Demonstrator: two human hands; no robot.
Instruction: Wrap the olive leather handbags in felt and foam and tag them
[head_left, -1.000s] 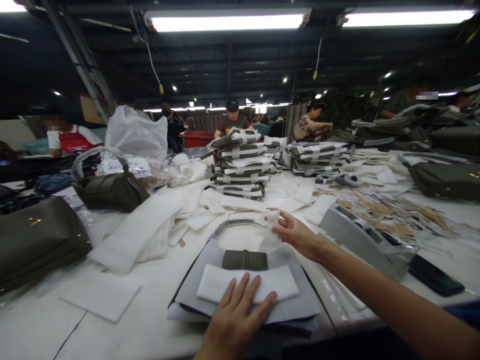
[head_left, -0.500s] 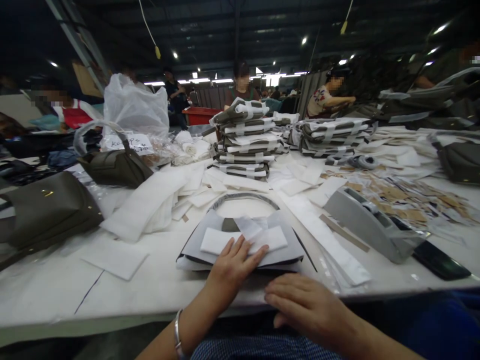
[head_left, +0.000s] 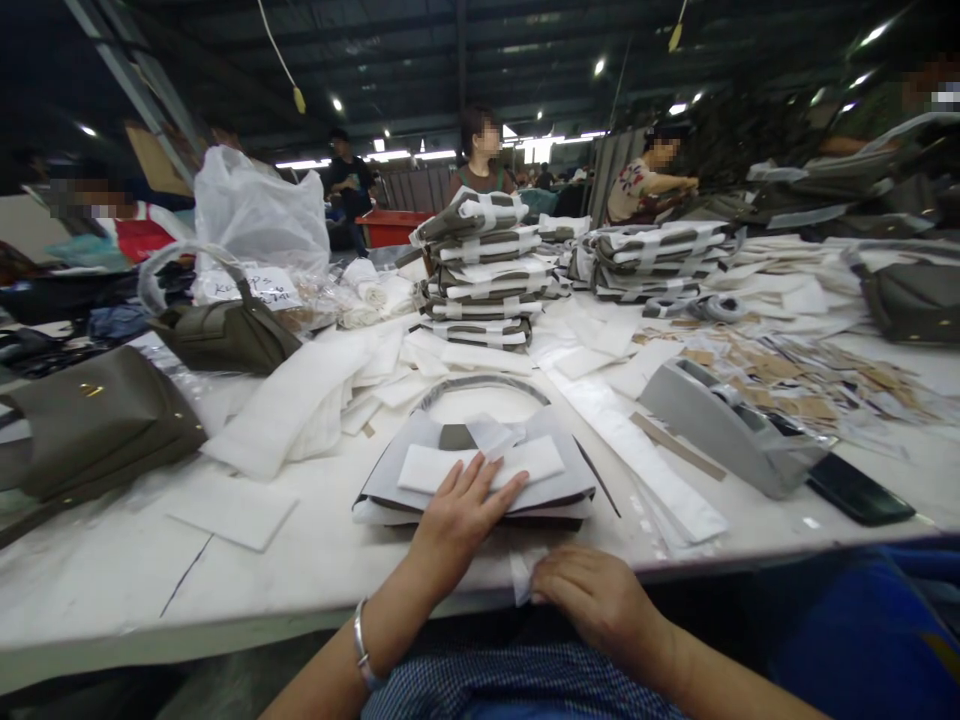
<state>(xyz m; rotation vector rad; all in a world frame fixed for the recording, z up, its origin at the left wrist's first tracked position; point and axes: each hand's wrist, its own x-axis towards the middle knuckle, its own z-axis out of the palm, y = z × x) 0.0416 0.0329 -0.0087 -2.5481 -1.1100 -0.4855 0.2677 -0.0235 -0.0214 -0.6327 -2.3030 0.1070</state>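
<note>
Before me on the table lies a bag (head_left: 382,470) covered with pale grey sheeting, its wrapped handle (head_left: 487,381) arching away from me. A white foam strip (head_left: 427,467) and a clear tape piece (head_left: 493,436) rest on top. My left hand (head_left: 463,510) is spread flat on the foam strip, fingers apart. Near the table's front edge, my right hand (head_left: 596,595) pinches a short translucent strip (head_left: 520,577), which hangs just below the bag.
A grey tape dispenser (head_left: 727,425) and a dark phone (head_left: 859,490) are at the right. White foam sheets (head_left: 292,405) and dark bags (head_left: 112,420) lie left. Behind stand stacked wrapped bags (head_left: 480,270). Several people are beyond the table.
My right hand has closed on a translucent strip that now shows at its fingertips. My left hand stays on the foam strip. The whole view has shifted slightly.
</note>
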